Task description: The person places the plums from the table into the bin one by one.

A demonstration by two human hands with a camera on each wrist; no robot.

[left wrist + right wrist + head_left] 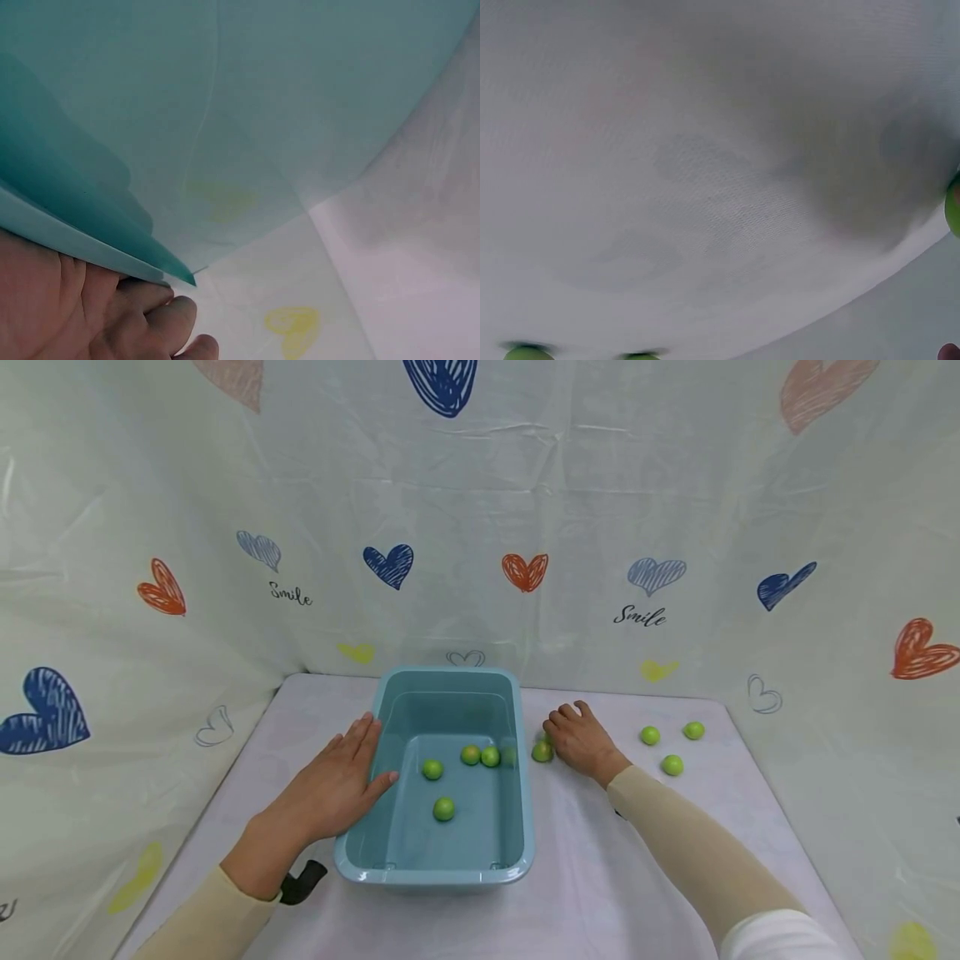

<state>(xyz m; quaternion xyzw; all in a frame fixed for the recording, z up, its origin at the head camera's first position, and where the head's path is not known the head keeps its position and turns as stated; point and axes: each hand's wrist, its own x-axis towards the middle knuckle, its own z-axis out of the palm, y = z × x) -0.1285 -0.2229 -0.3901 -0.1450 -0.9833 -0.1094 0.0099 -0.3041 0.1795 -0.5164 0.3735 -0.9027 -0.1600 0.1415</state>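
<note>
A light blue plastic basin (435, 877) stands on the table, holding several small round green fruits like limes, one of them a lime (444, 809) near its front. My left hand (330, 781) lies along the basin's left rim, fingers straight and thumb over the inner side. In the left wrist view, its curled-looking fingertips show under the rim (82, 251). Just right of the basin, my right hand (581, 742) reaches down with bent fingers over a lime (542, 752) and another partly hidden behind it. I cannot tell whether the fingers grip one.
Right of my right hand, three more limes lie on the table: one lime (650, 736) nearest, a lime (693, 730) farther right, and a lime (672, 765) in front. A white sheet (570, 635) printed with hearts hangs behind the white-covered table (585, 893).
</note>
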